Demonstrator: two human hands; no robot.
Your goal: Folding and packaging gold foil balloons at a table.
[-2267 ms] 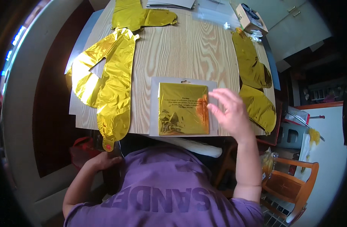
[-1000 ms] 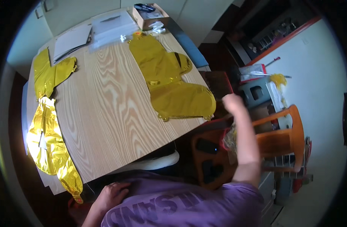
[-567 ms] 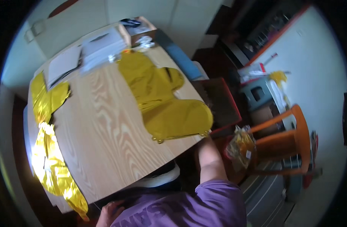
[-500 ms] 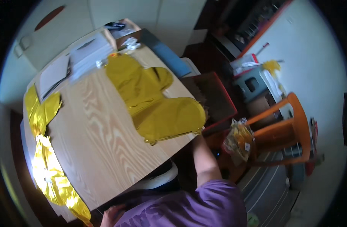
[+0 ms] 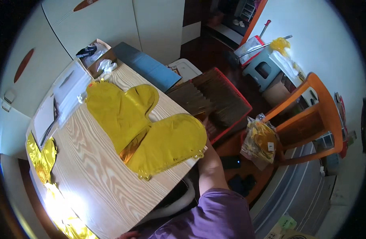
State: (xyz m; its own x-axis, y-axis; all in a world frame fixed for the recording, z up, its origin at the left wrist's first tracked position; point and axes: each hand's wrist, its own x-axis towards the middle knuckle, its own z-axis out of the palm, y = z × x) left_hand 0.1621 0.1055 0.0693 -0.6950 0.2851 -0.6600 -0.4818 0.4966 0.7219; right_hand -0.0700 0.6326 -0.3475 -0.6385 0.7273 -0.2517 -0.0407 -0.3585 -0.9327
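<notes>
**Two gold balloons on the table, right hand down in the red box**

Several flat gold balloons lie on the pale wooden table (image 5: 91,175). At the far left edge, a crumpled gold balloon (image 5: 41,157) hangs partly over the side, with white paper sheets (image 5: 67,89) beyond it near the white cabinets. At the bottom edge, the left hand (image 5: 127,235) barely shows beside the purple shirt; whether it holds anything cannot be told. Toward the middle, a large gold balloon (image 5: 117,111) lies flat, overlapped by a second, rounder one (image 5: 171,141) at the table's right edge. Just past that edge, the right forearm reaches down to the red box (image 5: 231,115) of dark packets standing on the floor. The right hand (image 5: 205,121) is mostly hidden behind the table edge, so its grip cannot be told. Further right, a clear bag of gold items (image 5: 259,137) sits on the orange chair (image 5: 310,115).
</notes>
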